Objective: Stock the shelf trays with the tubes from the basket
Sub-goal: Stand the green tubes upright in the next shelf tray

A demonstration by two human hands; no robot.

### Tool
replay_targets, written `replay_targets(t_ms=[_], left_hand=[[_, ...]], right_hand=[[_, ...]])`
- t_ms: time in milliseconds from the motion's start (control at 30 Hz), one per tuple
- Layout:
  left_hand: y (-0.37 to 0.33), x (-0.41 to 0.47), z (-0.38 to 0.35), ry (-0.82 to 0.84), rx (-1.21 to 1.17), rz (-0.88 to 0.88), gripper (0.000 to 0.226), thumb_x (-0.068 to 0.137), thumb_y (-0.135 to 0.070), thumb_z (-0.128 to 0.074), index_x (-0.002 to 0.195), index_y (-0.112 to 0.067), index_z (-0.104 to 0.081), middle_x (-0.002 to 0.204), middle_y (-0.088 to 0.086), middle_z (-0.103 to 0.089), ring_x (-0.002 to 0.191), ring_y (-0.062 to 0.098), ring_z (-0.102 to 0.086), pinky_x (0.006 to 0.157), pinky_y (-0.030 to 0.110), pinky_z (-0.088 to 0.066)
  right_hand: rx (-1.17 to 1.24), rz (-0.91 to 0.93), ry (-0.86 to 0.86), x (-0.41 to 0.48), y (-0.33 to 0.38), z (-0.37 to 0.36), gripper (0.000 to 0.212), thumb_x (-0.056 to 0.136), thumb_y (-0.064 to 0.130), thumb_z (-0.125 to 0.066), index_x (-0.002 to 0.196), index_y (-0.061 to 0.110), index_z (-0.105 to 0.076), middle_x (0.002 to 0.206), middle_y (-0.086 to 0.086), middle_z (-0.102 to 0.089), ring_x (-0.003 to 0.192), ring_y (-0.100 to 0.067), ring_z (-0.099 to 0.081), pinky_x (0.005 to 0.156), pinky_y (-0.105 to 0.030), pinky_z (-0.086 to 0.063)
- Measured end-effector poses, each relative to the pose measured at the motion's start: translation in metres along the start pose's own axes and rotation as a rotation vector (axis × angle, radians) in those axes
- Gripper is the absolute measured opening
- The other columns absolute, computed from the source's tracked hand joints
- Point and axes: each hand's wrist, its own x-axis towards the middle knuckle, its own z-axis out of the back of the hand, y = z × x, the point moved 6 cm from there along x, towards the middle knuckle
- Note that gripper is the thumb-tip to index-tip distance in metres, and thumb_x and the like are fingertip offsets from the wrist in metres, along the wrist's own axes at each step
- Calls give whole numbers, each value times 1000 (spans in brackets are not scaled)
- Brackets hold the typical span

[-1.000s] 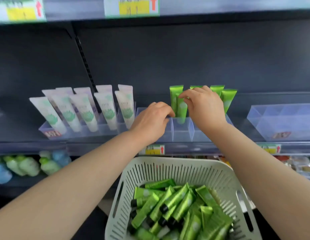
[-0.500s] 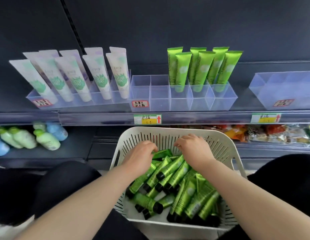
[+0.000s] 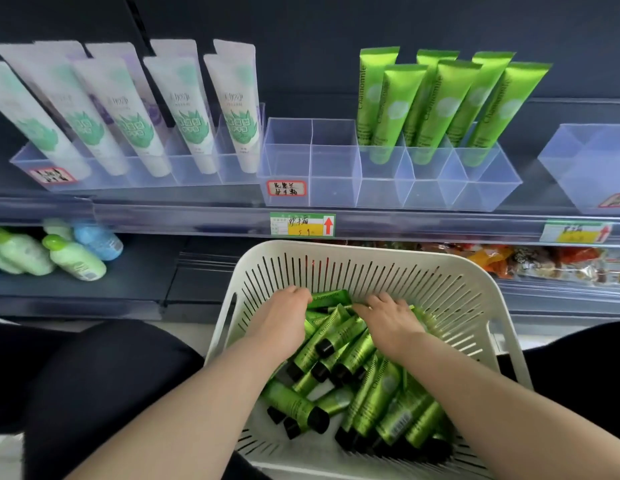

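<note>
My left grip (image 3: pixel 284 320) and right grip (image 3: pixel 388 318) both rest on the heap of green tubes (image 3: pixel 364 403) in the white basket (image 3: pixel 353 252), near its far end and a little apart. My fingertips dip down among the tubes, so I cannot tell whether either grip has closed on one. On the shelf above, six standing tubes (image 3: pixel 440 102) fill the right-hand compartments of the clear tray (image 3: pixel 381 192).

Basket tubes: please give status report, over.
Left hand and right hand on tubes in basket, grip unclear. Tray holds six standing tubes, two left columns empty. Path to tray open.
</note>
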Motion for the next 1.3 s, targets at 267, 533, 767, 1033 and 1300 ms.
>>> replay_targets(t_ms=[267, 533, 767, 1033, 1300], left_hand=[[2, 6, 2, -6, -6, 37, 40, 88, -9, -65, 125, -20, -55, 119, -6, -58, 104, 10, -56, 85, 21, -46], [-5, 3, 0, -23, 22, -9, 38, 90, -8, -63, 125, -19, -55, 117, -5, -58, 102, 11, -56, 79, 20, -44], [3, -3, -4, 13, 44, -18, 46, 87, -2, -63, 128, -20, -55, 122, -3, -59, 106, 11, -58, 84, 19, -45], [-8, -2, -24, 174, -48, 119, 34, 93, -17, -54, 126, -23, -54, 122, -2, -59, 90, 14, -62, 78, 32, -53], [-35, 34, -49, 247, 18, 150, 25, 91, -2, -47, 114, -11, -50, 90, 4, -56, 79, 19, -56, 68, 41, -50]], right_hand=[[-53, 10, -43, 4, -3, 8, 45, 82, 8, -57, 125, 19, -49, 129, -6, -48, 123, -28, -39, 103, -45, -34], [23, 45, -86, -25, -1, 43, 21, 92, 12, -53, 110, 22, -50, 89, 7, -65, 88, -21, -63, 97, -44, -39], [-20, 111, -210, -67, -16, 110, 32, 87, 14, -57, 115, 31, -53, 102, 5, -66, 97, -20, -62, 80, -34, -42], [140, 44, -249, -88, -37, 132, 35, 83, 44, -66, 116, 41, -55, 98, 4, -66, 95, -21, -61, 68, -29, -34], [66, 92, -315, -79, -34, 135, 31, 83, 38, -66, 112, 29, -59, 101, 0, -65, 95, -25, -61, 67, -30, -34]])
